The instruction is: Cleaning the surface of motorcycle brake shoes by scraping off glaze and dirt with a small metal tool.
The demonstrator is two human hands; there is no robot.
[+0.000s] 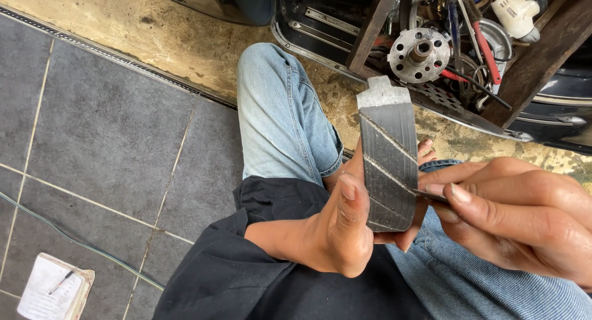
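Note:
My left hand (pixel 336 230) grips a curved grey brake shoe (pixel 387 153) upright, thumb on its left edge. Its lining has several diagonal grooves, and a bare metal end points up. My right hand (pixel 515 212) pinches a thin dark blade (pixel 430 195), with the tip resting in a groove at the lining's right edge. Both hands hover over my lap, above my jeans-clad legs (pixel 277 119) and dark sleeve (pixel 246 264).
A wooden box (pixel 536 55) of tools at the top right holds a round metal hub (pixel 419 53), red-handled pliers (pixel 487 52) and a white part. Grey floor tiles (pixel 105 135) lie to the left, with a notepad and pen (pixel 54 287) at the bottom left. A dark vehicle body (pixel 564 89) sits behind.

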